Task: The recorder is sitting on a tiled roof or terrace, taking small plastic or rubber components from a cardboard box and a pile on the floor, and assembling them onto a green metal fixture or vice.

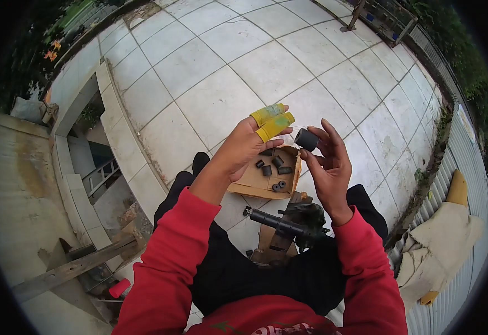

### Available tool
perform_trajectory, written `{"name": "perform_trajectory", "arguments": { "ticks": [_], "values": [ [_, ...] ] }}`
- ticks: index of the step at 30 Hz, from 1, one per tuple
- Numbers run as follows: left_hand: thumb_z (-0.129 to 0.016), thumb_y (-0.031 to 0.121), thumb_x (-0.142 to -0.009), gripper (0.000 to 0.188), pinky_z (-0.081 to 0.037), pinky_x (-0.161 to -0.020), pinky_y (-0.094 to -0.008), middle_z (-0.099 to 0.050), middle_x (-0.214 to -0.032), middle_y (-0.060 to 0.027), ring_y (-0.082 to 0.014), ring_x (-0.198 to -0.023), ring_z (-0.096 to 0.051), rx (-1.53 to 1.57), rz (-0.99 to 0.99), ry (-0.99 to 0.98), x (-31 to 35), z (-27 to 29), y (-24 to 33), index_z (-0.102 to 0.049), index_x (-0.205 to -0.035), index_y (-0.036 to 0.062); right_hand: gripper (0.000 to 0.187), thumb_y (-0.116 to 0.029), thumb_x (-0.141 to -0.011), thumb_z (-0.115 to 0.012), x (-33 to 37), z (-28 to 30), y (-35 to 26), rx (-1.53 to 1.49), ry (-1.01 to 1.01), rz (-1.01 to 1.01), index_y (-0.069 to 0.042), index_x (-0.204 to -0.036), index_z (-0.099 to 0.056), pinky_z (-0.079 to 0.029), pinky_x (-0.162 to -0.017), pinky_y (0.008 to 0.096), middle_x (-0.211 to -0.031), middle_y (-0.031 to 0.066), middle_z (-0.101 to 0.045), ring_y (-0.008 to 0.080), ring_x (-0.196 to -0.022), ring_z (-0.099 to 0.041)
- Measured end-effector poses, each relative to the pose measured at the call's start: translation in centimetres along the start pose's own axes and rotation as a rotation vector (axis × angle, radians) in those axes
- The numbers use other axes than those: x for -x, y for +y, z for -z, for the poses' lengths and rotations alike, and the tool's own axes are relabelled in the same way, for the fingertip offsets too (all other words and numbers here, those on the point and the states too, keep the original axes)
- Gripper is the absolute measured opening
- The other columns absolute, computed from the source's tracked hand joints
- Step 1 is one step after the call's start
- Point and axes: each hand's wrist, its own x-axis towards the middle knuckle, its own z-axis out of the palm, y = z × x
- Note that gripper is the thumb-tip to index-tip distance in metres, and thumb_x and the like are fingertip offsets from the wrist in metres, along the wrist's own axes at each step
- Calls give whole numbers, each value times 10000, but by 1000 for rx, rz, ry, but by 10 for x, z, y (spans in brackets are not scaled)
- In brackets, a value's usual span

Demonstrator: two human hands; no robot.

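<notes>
My right hand [333, 164] grips a short black socket [307, 139], a thick cylinder, between thumb and fingertips. Just left of it, my left hand [247, 139] is raised with fingers stretched out and nothing in it. Yellow wraps [274, 125] cover two of its fingers. Below both hands, an open cardboard box [249, 187] holds several similar black cylinders [278, 161] of different sizes, some with holes through their ends. Between my legs lies a dark tool [305, 223] with a long black shaft [272, 220] pointing left.
I sit with black-trousered legs apart on a pale tiled floor [272, 61]. Brown cardboard [266, 251] lies under the tool. At left are a low wall opening and a wooden beam [76, 267]. At right, beige cloth [436, 240] lies on corrugated sheeting [473, 195].
</notes>
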Motion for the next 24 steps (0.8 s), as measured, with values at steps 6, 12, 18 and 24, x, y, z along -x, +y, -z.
{"name": "perform_trajectory", "arguments": {
  "ticks": [6,12,18,24],
  "values": [
    [-806,118,-938,828,-542,-1120,-385,-606,-1435,-107,-213,-1280,-631,101,-49,-114,-3,-16,-17,-347,-1626,75,665,125,-833,-761,-18,6,6,405,41,509,-28,-1452,-575,-622,-901,338,-1325,163,-691,282,-1166,-698],
    [-743,102,-982,815,-553,-1116,-418,-563,-1517,-145,-233,-1309,-630,213,-101,-137,-15,-13,-16,-283,-1654,100,786,23,-805,-848,-31,2,7,379,30,533,-48,-1512,-513,-574,-955,389,-1379,175,-614,297,-1232,-641],
    [-715,104,-995,818,-540,-1138,-478,-544,-1541,-171,-255,-1325,-627,363,-147,-193,-22,-11,-7,-247,-1666,123,588,-62,-906,-791,-45,15,4,218,-3,354,-38,-1453,-574,-550,-955,359,-1336,162,-636,256,-1194,-650],
    [-713,90,-994,823,-525,-1148,-460,-544,-1544,-169,-251,-1325,-629,195,-84,-169,-20,-7,-10,-240,-1667,111,304,-74,-967,-734,-53,19,7,7,-10,91,-6,-1263,-717,-545,-940,330,-1256,134,-690,193,-1144,-662]
  ]
}}
